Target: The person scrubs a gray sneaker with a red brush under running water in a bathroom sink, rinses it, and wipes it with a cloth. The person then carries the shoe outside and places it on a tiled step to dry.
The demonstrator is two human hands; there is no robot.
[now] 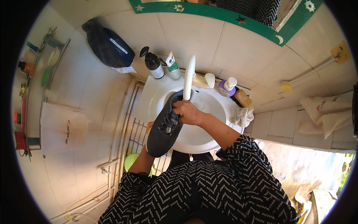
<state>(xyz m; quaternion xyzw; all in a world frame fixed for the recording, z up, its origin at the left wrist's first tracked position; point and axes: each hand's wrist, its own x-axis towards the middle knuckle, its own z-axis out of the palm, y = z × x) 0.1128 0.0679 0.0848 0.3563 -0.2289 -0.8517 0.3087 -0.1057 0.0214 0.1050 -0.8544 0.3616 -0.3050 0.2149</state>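
Note:
A dark grey lace-up shoe [163, 134] with a pale sole edge is held over the left side of a white washbasin [207, 147], its toe towards me. Most of my left hand [150, 125] is hidden behind the shoe, supporting it from the sole side. At the ankle opening, near the laces, my right hand [188, 112] grips the shoe, with its fingertips partly out of sight. The white spout of the faucet [190, 75] reaches down just above my right hand and the shoe's heel. Whether water is running cannot be made out.
A black pump bottle [153, 65], a tube in a cup [173, 70], a purple pump bottle [227, 87], a bar of soap [242, 98] and a crumpled white cloth [242, 116] line the basin rim. Pipes [110, 173] run along the left wall. A green basin [131, 161] is below.

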